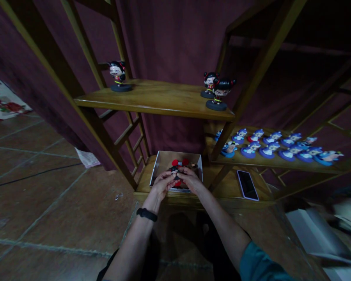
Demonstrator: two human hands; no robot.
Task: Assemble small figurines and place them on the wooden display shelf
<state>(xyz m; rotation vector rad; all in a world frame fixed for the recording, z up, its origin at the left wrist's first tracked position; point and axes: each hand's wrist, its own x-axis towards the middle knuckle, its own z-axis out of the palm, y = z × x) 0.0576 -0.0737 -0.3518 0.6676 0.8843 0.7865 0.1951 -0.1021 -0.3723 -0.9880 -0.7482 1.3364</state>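
Observation:
A small black-haired figurine [174,170] is pinched between my two hands, just over a shallow white-rimmed box [163,157]. My left hand [163,183], with a black band on its wrist, closes on the figurine's left side. From the other side, the fingers of my right hand [190,179] grip it too. Inside the box lie several red pieces, one of them a round red piece [185,161], and a small brownish item [193,165]. My fingers hide the figurine's lower part.
Above the box, a wooden shelf [160,95] carries a figurine [117,76] at its left and two at its right, one a dark-haired figurine [220,93]. Several blue-and-white figurines [269,149] line the right shelf. Below them lies a phone [247,185]. Wooden posts frame the shelves.

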